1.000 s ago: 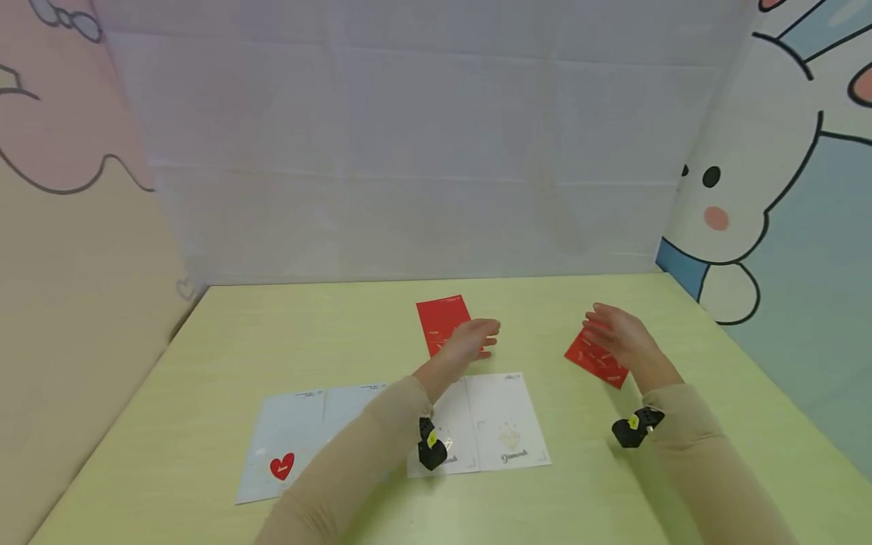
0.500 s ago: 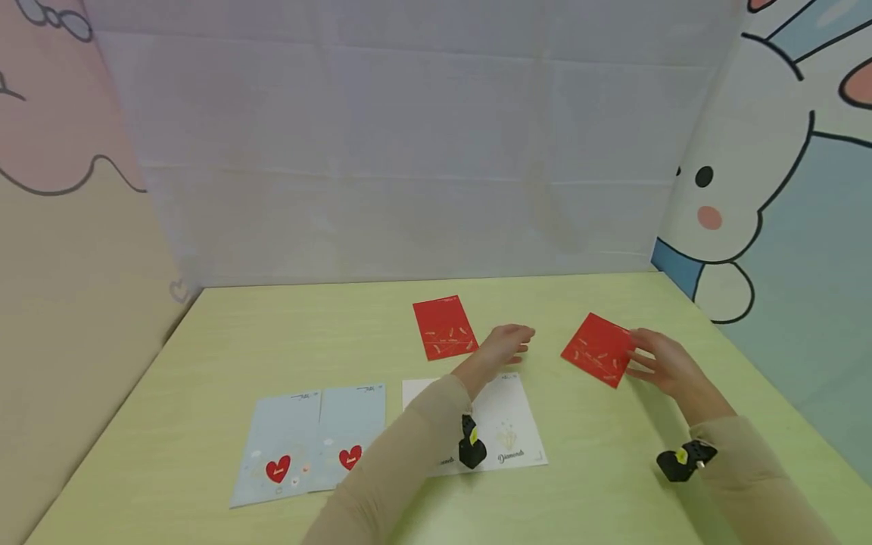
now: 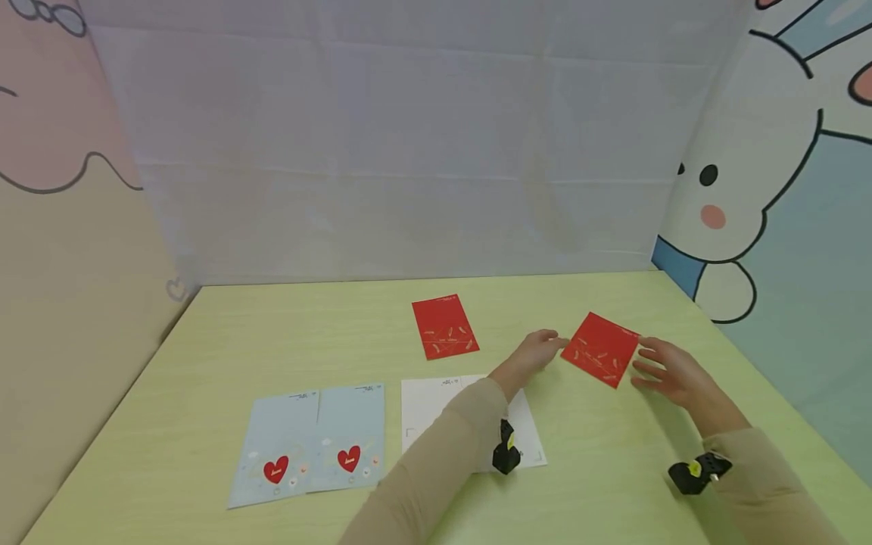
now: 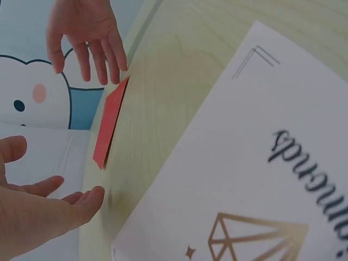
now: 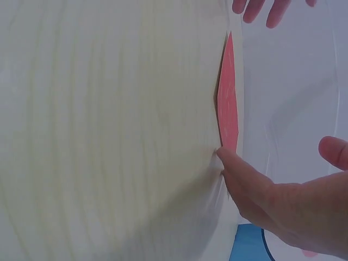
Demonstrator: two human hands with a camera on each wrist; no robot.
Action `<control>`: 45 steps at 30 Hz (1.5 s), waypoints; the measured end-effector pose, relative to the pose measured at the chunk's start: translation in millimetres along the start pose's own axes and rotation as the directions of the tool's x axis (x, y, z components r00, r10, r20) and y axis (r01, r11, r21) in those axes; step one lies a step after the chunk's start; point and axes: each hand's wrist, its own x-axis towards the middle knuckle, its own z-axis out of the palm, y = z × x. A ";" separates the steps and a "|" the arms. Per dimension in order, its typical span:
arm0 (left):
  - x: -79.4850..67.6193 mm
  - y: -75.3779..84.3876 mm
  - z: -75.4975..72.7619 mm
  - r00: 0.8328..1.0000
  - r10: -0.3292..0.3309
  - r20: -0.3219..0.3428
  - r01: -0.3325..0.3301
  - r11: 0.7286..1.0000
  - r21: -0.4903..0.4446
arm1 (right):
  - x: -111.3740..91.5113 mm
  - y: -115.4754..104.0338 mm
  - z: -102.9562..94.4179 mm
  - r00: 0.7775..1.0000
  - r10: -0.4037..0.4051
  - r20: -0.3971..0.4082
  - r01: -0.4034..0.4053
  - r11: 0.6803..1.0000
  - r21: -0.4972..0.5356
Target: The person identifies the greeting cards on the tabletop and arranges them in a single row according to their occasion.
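Note:
A red card (image 3: 599, 350) with pale gold print lies at an angle on the table's right half, between both hands. My left hand (image 3: 533, 356) reaches to its left edge, fingers extended and relaxed, holding nothing. At the card's right edge is my right hand (image 3: 674, 371), fingers loosely spread and the fingertips right by the corner. In the left wrist view the card (image 4: 111, 124) shows edge-on, with the left hand (image 4: 43, 212) below it. The right wrist view has the right hand's (image 5: 277, 198) fingertips at one end of the card (image 5: 228, 98).
Another red card (image 3: 446, 327) lies farther back, left of centre. Two light blue cards with red hearts (image 3: 306, 443) lie side by side at front left. White cards lettered "Diamonds" (image 3: 429, 412) sit partly under the left forearm. A white sheet (image 3: 409, 166) hangs behind the table (image 3: 170, 446).
My left hand has moved right, from near the back red card to the right-hand card's left edge. My right hand has drawn back from over that card to its right edge.

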 end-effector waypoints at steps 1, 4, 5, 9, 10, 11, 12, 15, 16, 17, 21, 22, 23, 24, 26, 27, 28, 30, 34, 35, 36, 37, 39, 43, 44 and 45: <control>0.1 0.6 2.2 1.000 -0.006 -0.004 0.006 1.000 0.016 | -0.7 0.4 0.2 1.000 -0.001 0.001 0.001 1.000 0.001; 0.1 1.3 6.8 1.000 -0.018 -0.009 0.018 0.999 0.041 | -2.8 1.5 1.3 1.000 -0.006 0.008 0.006 1.000 0.004; 0.1 1.4 7.7 1.000 -0.020 -0.010 0.020 0.999 0.046 | -3.5 1.9 1.7 1.000 -0.009 0.011 0.009 1.000 0.005; -0.5 1.3 9.6 0.999 -0.035 -0.005 0.035 0.999 0.031 | -4.6 3.1 4.2 1.000 -0.018 0.018 0.018 1.000 0.004; -0.5 1.2 9.7 0.999 -0.041 -0.002 0.041 0.999 0.022 | -4.7 3.5 4.7 1.000 -0.018 0.016 0.018 1.000 0.006; -0.6 1.1 9.7 0.999 -0.044 0.004 0.044 0.999 0.010 | -4.9 3.7 5.1 1.000 -0.019 0.017 0.019 1.000 0.007; -0.7 1.0 9.7 0.999 -0.047 0.009 0.047 0.999 -0.003 | -4.8 3.9 5.3 1.000 -0.019 0.017 0.019 1.000 0.006; -0.3 0.8 10.1 0.998 -0.052 0.022 0.053 0.997 -0.058 | -4.6 4.4 5.3 1.000 -0.014 0.012 0.014 1.000 0.007; 0.3 0.5 10.3 0.998 -0.049 0.029 0.052 0.995 -0.084 | -4.5 4.7 5.3 1.000 -0.010 0.011 0.010 1.000 0.007; 0.4 0.5 10.6 0.998 -0.049 0.030 0.052 0.993 -0.104 | -4.2 4.8 5.2 1.000 -0.006 0.010 0.006 1.000 0.003; 2.2 -0.5 12.8 0.998 -0.055 0.013 0.057 0.981 -0.184 | -3.9 5.4 5.9 1.000 0.012 0.004 -0.012 1.000 -0.010; 2.7 -1.2 13.2 0.999 -0.053 0.000 0.052 0.980 -0.193 | -4.0 5.7 5.9 1.000 0.016 0.002 -0.016 1.000 -0.011; 3.2 -2.0 13.9 0.998 -0.053 -0.017 0.049 0.979 -0.196 | -4.2 6.1 5.9 1.000 0.020 0.003 -0.020 1.000 -0.011; 3.7 -3.0 14.1 0.998 -0.050 -0.031 0.043 0.979 -0.200 | -4.3 6.7 5.9 1.000 0.024 0.003 -0.024 1.000 -0.011; 3.9 -5.0 14.0 0.998 -0.031 -0.052 0.021 0.984 -0.174 | -4.2 8.1 5.4 1.000 0.030 0.008 -0.030 1.000 -0.010; 3.8 -6.2 14.1 0.998 -0.019 -0.063 0.009 0.989 -0.148 | -4.2 8.8 5.1 0.999 0.030 0.012 -0.030 0.999 -0.011; 3.6 -7.3 14.2 0.997 -0.010 -0.072 0.002 0.993 -0.121 | -3.7 9.6 4.6 0.999 0.029 0.017 -0.029 0.999 -0.017; 2.9 -8.8 14.7 0.996 0.012 -0.087 -0.017 0.998 -0.058 | -3.2 10.8 4.4 0.999 0.024 0.028 -0.023 0.999 -0.036; 1.8 -10.7 18.4 0.992 0.030 -0.124 -0.030 1.000 0.000 | -1.8 12.6 4.2 0.999 0.008 0.050 -0.004 0.996 -0.086; 1.4 -10.9 19.7 0.991 0.034 -0.133 -0.033 0.999 0.008 | -1.7 13.0 4.3 0.999 0.006 0.054 0.000 0.995 -0.099; 0.8 -11.0 20.9 0.990 0.035 -0.140 -0.034 0.999 0.011 | -1.2 13.5 4.0 0.998 0.003 0.060 0.003 0.994 -0.107; 0.1 -11.1 22.0 0.989 0.037 -0.143 -0.037 0.999 0.006 | -1.0 13.8 3.7 0.998 0.001 0.064 0.006 0.994 -0.112; -1.2 -11.3 23.9 0.988 0.043 -0.146 -0.043 0.999 0.009 | -0.7 15.0 3.4 0.997 -0.010 0.074 0.019 0.991 -0.131; -5.3 -10.8 25.0 0.989 0.058 -0.135 -0.058 0.998 0.003 | -2.1 16.5 3.6 0.994 -0.048 0.102 0.068 0.978 -0.199; -6.6 -10.7 25.0 0.990 0.060 -0.131 -0.060 0.998 -0.001 | -2.4 16.8 4.3 0.993 -0.056 0.106 0.079 0.972 -0.223; -7.9 -10.6 24.9 0.990 0.061 -0.127 -0.062 0.998 -0.003 | -2.7 16.9 5.0 0.992 -0.063 0.109 0.088 0.966 -0.244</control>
